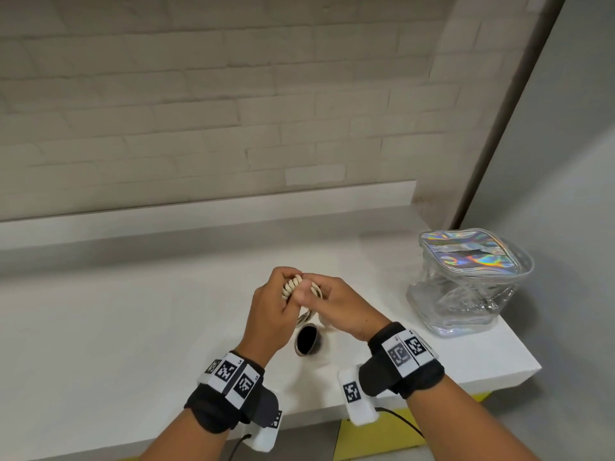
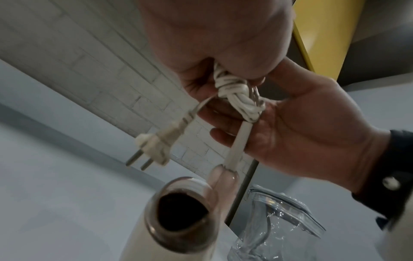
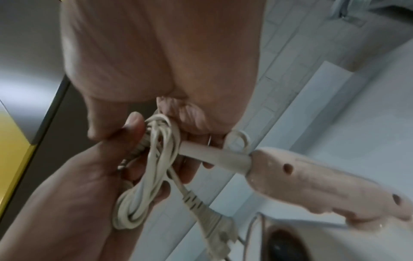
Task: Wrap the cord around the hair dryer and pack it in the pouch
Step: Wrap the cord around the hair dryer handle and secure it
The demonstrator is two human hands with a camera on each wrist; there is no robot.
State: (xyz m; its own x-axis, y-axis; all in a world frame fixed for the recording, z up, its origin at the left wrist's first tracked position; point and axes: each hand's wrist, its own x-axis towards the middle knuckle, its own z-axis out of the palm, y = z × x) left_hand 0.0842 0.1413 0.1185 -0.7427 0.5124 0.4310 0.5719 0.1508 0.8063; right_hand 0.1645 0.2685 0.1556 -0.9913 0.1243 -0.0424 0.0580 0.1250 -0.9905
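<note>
Both hands meet over the white counter [image 1: 133, 327] and grip a coiled bundle of white cord [image 1: 293, 285]. My left hand [image 1: 286, 277] closes round the coil's left side. My right hand [image 1: 316, 287] pinches its right side. The two-pin plug [image 2: 154, 146] dangles free below the bundle. From the coil [image 3: 152, 167] the cord runs down into the pale handle [image 3: 312, 180] of the hair dryer [image 1: 307, 342], whose dark nozzle faces me just under my hands. Whether the dryer rests on the counter or hangs, I cannot tell. The clear pouch [image 1: 466, 287] with a holographic top stands to the right.
A brick wall [image 1: 233, 94] with a low ledge backs the counter. The counter's front edge [image 1: 432, 394] runs close to my wrists, with a yellow surface below it. A grey wall closes in the right side beyond the pouch.
</note>
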